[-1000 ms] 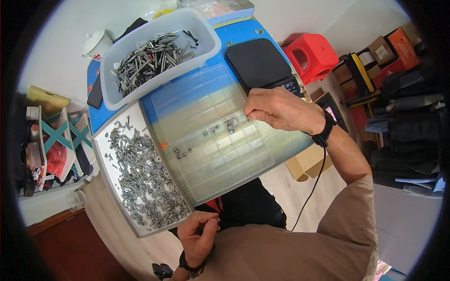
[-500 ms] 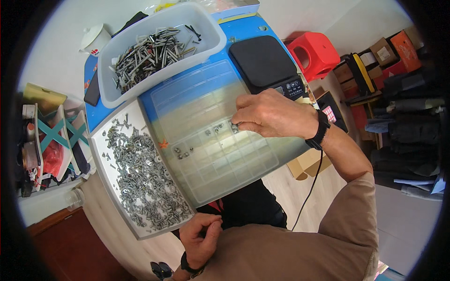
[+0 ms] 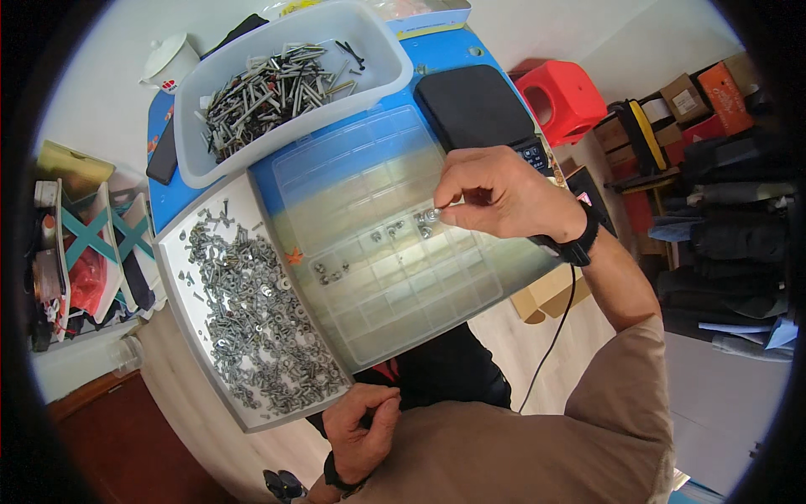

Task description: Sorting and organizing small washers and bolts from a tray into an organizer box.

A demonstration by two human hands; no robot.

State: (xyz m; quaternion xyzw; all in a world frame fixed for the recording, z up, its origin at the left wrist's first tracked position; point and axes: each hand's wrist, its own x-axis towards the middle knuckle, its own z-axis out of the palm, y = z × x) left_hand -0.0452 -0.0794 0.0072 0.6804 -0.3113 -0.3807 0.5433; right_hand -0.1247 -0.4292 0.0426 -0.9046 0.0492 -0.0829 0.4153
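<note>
My right hand point(image 3: 504, 197) hovers over the right part of a clear plastic compartment box point(image 3: 403, 298), its thumb and forefinger pinched together. A small shiny bit shows at the fingertips, too small to name. Just beneath and beside them, small metal parts point(image 3: 426, 225) lie in a compartment; more small metal nuts or washers point(image 3: 327, 273) sit in a compartment farther left. Near my body, my left hand point(image 3: 363, 430) is curled closed beside the near corner of a white tray point(image 3: 186, 290). Whether anything is inside that hand is hidden. Loose screws, nuts and washers point(image 3: 260, 311) cover much of the tray.
A translucent tub point(image 3: 382, 71) of long screws and bolts stands at the table's far left. Beyond the box's lid lies a black digital scale point(image 3: 470, 105). A red stool point(image 3: 562, 101) is past the table's right edge, and a lidded white mug point(image 3: 170, 63) at the far left.
My right hand has lifted slightly and shifted right from the compartment, uncovering more of the small metal parts there. My left hand has stayed in place.
</note>
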